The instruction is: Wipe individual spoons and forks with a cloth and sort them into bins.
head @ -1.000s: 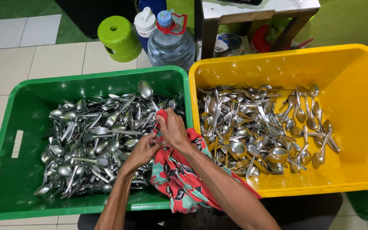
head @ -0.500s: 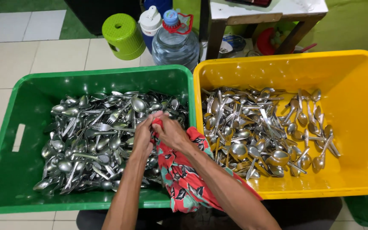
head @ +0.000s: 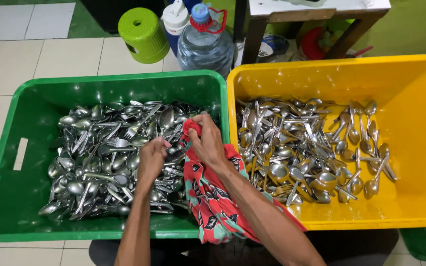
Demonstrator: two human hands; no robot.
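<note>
A green crate (head: 6, 197) on the left holds a heap of metal spoons and forks (head: 99, 162). A yellow crate (head: 420, 98) on the right holds another heap of cutlery (head: 311, 152). My left hand (head: 150, 158) reaches into the green crate with fingers curled down on the cutlery; what it grips is hidden. My right hand (head: 207, 140) is closed on a red flowered cloth (head: 213, 197), bunched at the top near the green crate's right wall. The cloth hangs down over the crate's front edge beneath my forearm.
Behind the crates stand a lime-green stool (head: 143, 33), a large clear water bottle (head: 204, 47) with a blue cap, and a white-capped container (head: 176, 19). A wooden table's legs (head: 351, 34) rise at the back right. The floor is pale tile.
My left hand has drawn back from the cloth and dropped onto the cutlery in the green crate. My right hand keeps the cloth bunched at the crate's right side.
</note>
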